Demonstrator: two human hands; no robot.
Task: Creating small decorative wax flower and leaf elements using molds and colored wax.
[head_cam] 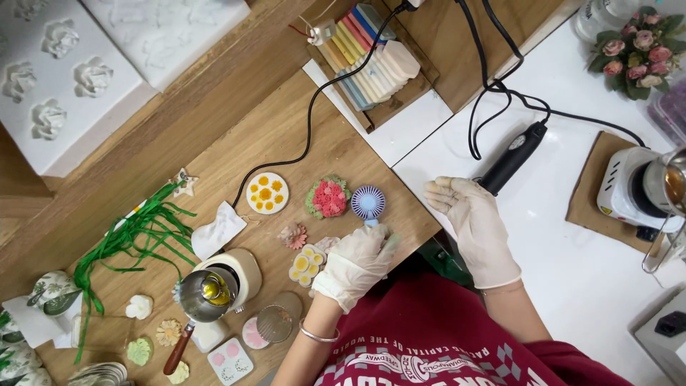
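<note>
1. Far left: white moulds (61,78) with flower shapes lie at the top corner. Below them, loose green ribbon strands (136,232) sprawl over the wooden tabletop (286,129).
2. Moving in, a small metal pot (207,293) with yellow liquid sits on a pale round base, with little flower-shaped pieces scattered around it.
3. Next comes a round white disc (267,192) dotted with yellow flowers, and just beside it a pink-red flower piece (328,198) with a green rim.
4. Here's the action: the gloved left hand (357,261) has its grip closed around the handle of a small blue-and-white fan (368,202). The fan's round head sits just right of the pink-red flower piece, near the wooden tabletop's edge.
5. Up top, a stack of coloured slabs (368,53) rests in a wooden tray.
6. The gloved right hand (475,229) lies flat on the white tabletop (572,243), its grip open and holding nothing, fingertips just beside a black corded tool (513,157).
7. Far right: a white hotplate (629,189) on a brown mat, and a bunch of pink flowers (639,53) above it.
</note>
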